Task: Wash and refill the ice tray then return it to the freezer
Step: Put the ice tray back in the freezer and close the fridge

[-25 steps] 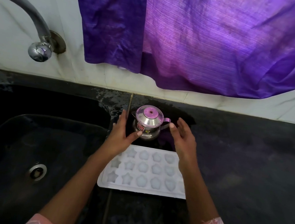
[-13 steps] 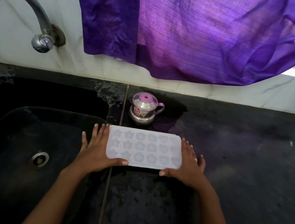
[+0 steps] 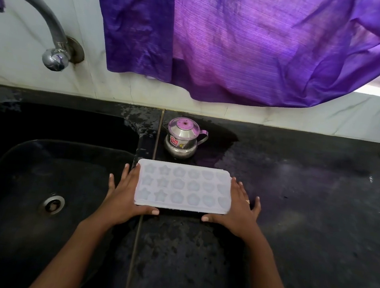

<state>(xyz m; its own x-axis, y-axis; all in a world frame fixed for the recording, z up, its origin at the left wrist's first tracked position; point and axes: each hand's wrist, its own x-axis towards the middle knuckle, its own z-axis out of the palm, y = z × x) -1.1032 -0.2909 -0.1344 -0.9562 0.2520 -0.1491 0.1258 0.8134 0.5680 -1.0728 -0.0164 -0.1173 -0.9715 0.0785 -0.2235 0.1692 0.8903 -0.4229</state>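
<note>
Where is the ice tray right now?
Head view, centre: the ice tray is on the counter just right of the sink, in front of the steel pot, with the left hand and right hand at its short ends.

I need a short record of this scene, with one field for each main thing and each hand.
ice tray: white, star and flower moulds, between both hands, right of sink
left hand: flat along tray's left end, thumb at near edge
right hand: same, at right end
steel pot: lidded, behind tray, not touching
tap: no water visible
</note>
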